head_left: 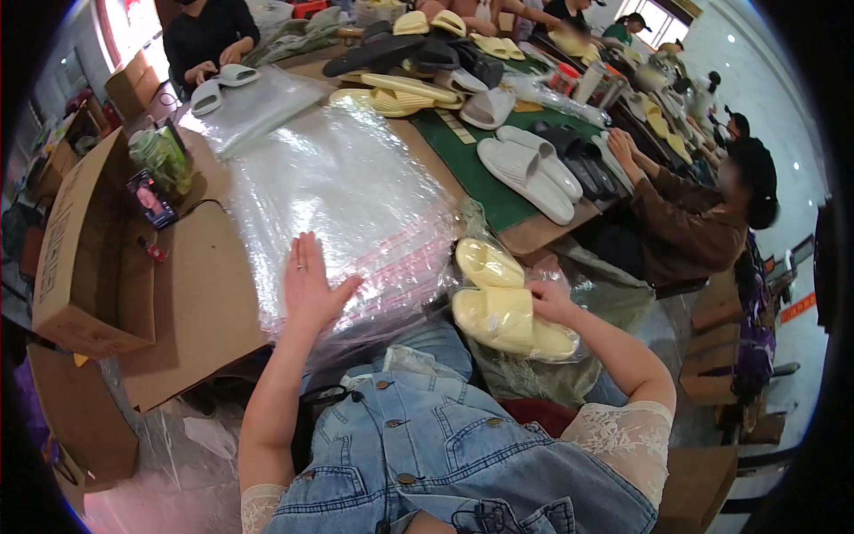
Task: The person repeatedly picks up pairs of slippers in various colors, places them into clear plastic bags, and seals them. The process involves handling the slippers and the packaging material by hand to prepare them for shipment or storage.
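Resting the left hand (313,289) open and flat on clear bags (329,178); gripping yellow slippers (498,316), already bagged, in the right hand (553,303), toward its left; seemingly leaving grey slippers (520,173), farther ahead of it, unbagged.

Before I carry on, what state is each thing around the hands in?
Clear bags, stacked flat
Left hand, flat on the clear bags
Right hand, holding the yellow slippers
Yellow slippers, bagged
Cardboard box, open
Phone, screen lit
Nearest light grey slippers, unbagged
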Demonstrator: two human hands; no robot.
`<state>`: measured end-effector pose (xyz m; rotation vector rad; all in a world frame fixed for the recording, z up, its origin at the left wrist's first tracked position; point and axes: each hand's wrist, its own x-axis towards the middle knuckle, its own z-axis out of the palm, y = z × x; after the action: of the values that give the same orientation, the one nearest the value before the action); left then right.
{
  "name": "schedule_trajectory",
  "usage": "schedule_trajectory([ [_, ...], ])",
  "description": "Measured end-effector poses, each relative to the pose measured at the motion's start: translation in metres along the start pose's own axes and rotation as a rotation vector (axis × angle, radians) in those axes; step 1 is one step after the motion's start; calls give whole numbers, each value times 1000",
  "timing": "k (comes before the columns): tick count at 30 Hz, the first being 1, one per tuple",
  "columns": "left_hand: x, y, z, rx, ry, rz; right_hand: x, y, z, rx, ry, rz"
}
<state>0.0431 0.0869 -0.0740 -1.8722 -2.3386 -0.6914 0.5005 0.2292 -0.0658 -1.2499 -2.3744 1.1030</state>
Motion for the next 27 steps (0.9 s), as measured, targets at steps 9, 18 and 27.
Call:
schedule_trajectory([
  [9, 2, 4, -2, 44, -9, -10, -33, 179, -5, -632, 153, 726],
  [18, -1, 2, -2, 51, 16, 4, -5, 218, 84, -945, -407, 684],
  [27, 2, 5, -1, -26, -23, -34, 72, 10, -13, -224, -620, 625],
])
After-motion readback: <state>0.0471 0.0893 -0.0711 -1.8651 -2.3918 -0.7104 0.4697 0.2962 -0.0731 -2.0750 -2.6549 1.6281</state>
